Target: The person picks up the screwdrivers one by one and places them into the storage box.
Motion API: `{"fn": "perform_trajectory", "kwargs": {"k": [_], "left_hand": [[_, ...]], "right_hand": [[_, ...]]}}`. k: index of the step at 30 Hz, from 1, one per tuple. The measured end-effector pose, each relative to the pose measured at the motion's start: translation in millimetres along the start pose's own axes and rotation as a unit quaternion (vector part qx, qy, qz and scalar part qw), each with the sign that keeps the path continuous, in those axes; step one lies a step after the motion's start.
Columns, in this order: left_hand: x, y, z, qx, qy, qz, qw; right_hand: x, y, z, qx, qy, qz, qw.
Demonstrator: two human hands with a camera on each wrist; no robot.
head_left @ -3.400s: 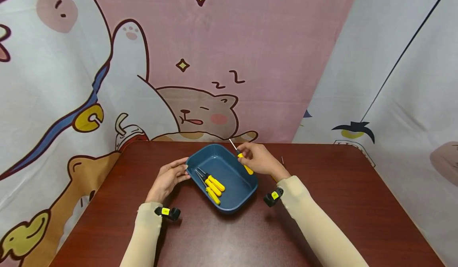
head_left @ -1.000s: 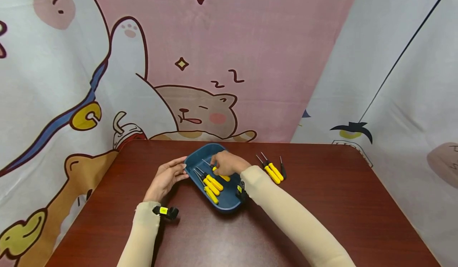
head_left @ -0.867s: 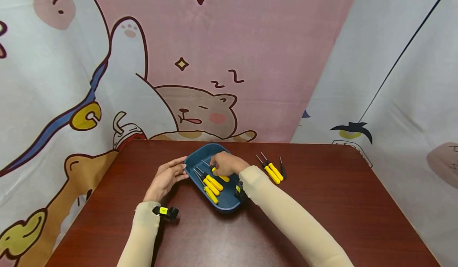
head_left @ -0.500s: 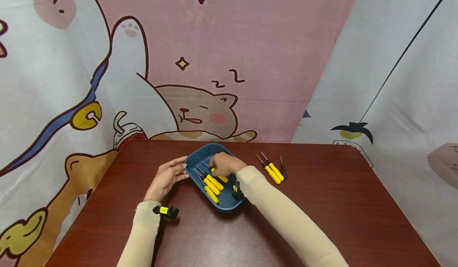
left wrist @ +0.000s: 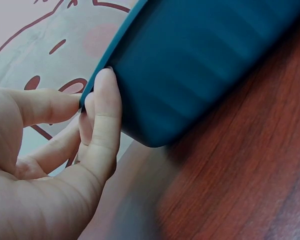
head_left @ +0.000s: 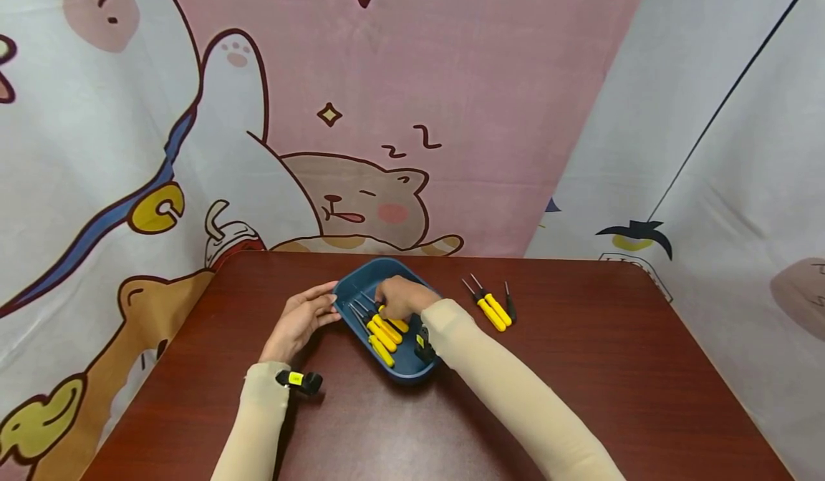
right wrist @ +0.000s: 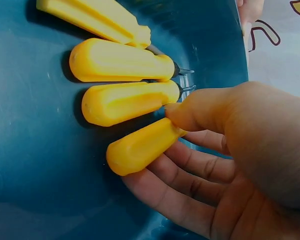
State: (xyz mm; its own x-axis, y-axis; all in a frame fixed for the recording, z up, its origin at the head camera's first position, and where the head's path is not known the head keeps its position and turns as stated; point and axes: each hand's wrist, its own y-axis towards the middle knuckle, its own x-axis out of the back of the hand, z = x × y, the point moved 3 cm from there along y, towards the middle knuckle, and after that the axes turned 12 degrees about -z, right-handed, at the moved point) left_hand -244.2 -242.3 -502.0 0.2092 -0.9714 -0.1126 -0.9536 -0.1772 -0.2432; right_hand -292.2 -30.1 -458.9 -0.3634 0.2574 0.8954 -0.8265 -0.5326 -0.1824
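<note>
1. Head view: I am sitting at the brown table [head_left: 580, 366]. The blue tray [head_left: 361, 284] is sitting in the middle of it, and I am using the tray as my landmark. My left hand [head_left: 301, 320] is resting against the tray's left edge, fingers nearly straight and touching it. My right hand [head_left: 401, 297] is reaching inside the tray and pinching a yellow screwdriver [head_left: 397, 322]. It is lying just beside the three other screwdrivers [head_left: 380, 336] already in the tray. More screwdrivers [head_left: 491, 308] are waiting on the table, to the right of the tray and well apart from it.

2. Left wrist view: My left hand's fingers [left wrist: 104, 125] are pressing flat on the tray's outside wall [left wrist: 200, 65], and my thumb is touching its rim. I think the tray could slide or tip if I am pushing too hard here. The inside of the tray is hidden in this view.

3. Right wrist view: My thumb and fingers [right wrist: 190, 165] are clamping the yellow screwdriver's handle [right wrist: 140, 147] near its metal end. It is lying next to two handles and a third one is cut off at the top. I think it could roll onto the others, or its sharp tip could poke me, if I am letting go crooked. My hand is hiding the metal tip, so I cannot tell where it is pointing.
</note>
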Motion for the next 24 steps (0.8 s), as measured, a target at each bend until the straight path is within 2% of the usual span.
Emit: {"fn": "perform_trajectory", "kwargs": {"k": [24], "left_hand": [[-0.8,-0.1,-0.7,0.001,-0.01,-0.004,0.9999]], "right_hand": [[-1.3,-1.2,-1.8,-0.019,0.009,0.001,1.0]]}}
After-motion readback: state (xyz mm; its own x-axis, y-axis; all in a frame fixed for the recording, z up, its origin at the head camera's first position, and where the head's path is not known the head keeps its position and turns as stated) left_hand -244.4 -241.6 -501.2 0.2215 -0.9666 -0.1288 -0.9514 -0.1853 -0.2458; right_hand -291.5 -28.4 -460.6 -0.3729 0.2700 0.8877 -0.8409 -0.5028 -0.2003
